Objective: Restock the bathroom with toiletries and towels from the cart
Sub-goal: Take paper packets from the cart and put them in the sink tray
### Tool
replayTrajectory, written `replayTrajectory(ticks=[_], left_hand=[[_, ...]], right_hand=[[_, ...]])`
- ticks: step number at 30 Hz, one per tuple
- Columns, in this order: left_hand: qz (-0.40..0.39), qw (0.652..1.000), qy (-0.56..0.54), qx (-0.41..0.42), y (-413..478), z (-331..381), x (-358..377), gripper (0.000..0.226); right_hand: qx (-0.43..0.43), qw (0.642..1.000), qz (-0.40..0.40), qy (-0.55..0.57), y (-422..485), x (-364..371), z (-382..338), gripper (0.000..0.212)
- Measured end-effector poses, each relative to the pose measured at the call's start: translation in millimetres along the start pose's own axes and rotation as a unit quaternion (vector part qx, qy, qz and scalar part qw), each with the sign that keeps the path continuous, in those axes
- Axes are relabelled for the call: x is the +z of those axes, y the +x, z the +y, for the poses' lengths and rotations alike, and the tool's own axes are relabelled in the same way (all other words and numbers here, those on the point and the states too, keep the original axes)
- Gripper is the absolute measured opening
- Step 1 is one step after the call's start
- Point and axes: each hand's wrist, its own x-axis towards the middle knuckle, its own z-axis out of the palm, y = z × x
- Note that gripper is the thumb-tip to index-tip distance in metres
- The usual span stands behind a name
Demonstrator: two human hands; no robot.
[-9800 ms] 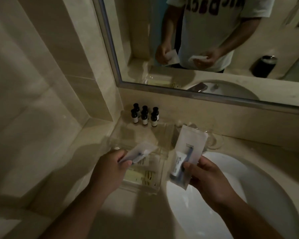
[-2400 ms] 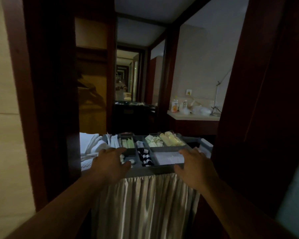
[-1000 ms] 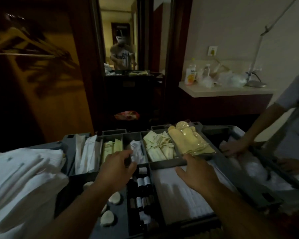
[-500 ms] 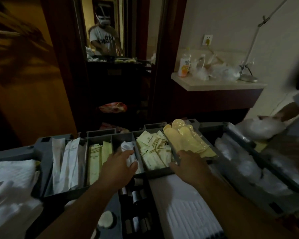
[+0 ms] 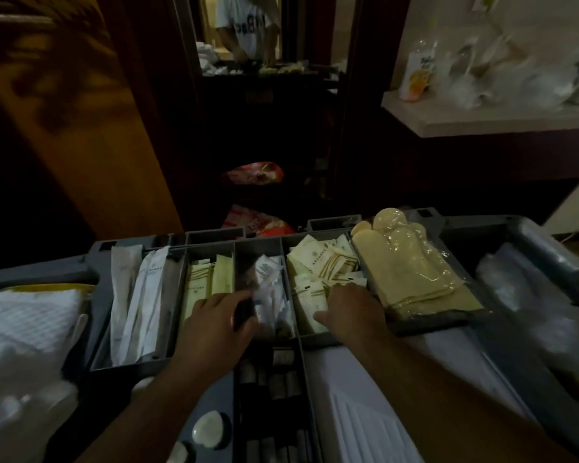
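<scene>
Head view: left grip [image 5: 214, 324] reaches into the middle compartment of the grey plastic cart tray [image 5: 315, 340], fingers against the clear plastic sachets [image 5: 266, 285]; blur, cannot tell if closed; right grip [image 5: 351, 309] lies fingers-down on the cream paper sachets [image 5: 318, 262] in the adjacent compartment; closure likewise unclear.

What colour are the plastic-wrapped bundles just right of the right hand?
Pale yellow bundles, under clear wrap; the head view shows it best.
</scene>
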Motion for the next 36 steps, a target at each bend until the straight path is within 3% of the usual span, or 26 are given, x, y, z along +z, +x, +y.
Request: replayTrajectory(ticks=[4,8,13,18,26,31,36], left_hand=[[0.015,1.000,-0.021,-0.015,1,9,8,0.047],[0.015,0.999,-0.018,-0.024,11,19,24,0.048],[0.013,1.000,-0.023,-0.001,31,45,38,0.050],[-0.019,0.998,0.013,0.060,63,67,50,0.048],[-0.161,0.962,0.204,0.090,100,82,65,0.070],[-0.092,0.956,0.265,0.083,101,86,71,0.077],[-0.031,0.966,0.238,0.097,91,79,67,0.082]], right_hand=[[-0.020,0.993,0.019,0.111,4,3,8,0.021],[-0.004,0.955,0.046,0.292,8,-4,28,0.024],[0.036,0.900,0.084,0.426,12,-15,54,0.019],[0.086,0.829,0.084,0.546,17,-16,74,0.028],[0.098,0.790,0.058,0.602,25,-7,80,0.050],[0.101,0.791,0.064,0.600,26,-8,81,0.046],[0.105,0.790,0.071,0.600,19,-10,77,0.047]])
